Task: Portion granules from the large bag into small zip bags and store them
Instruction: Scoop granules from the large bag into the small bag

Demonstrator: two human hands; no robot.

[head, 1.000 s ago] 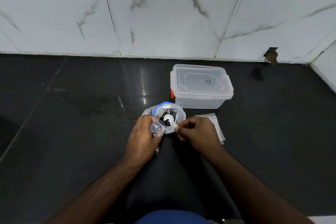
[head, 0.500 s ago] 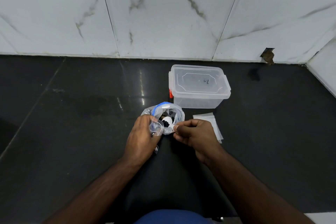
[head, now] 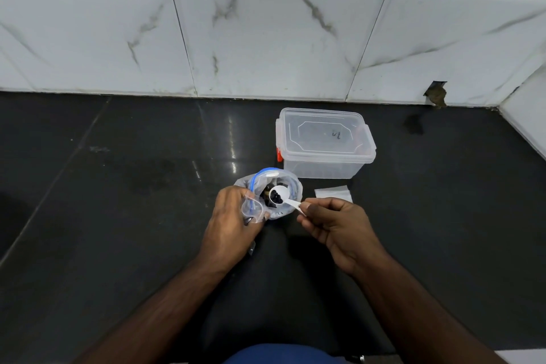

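The large clear bag [head: 291, 186] with a blue zip rim stands open on the dark counter, dark granules inside. My left hand [head: 230, 221] grips a small clear zip bag [head: 251, 210] with its mouth held open beside the large bag. My right hand [head: 336, 223] pinches the handle of a small white scoop [head: 280, 195]. The scoop's bowl holds dark granules and hangs over the large bag's opening, just right of the small bag.
A clear lidded plastic box [head: 325, 145] with red clips stands behind the bags. Flat empty small bags [head: 334, 193] lie on the counter to the right. A white marble tile wall rises at the back and right.
The scoop has come up out of the large bag with granules in its bowl. My right hand drew back to the right a little. The left hand kept its hold.
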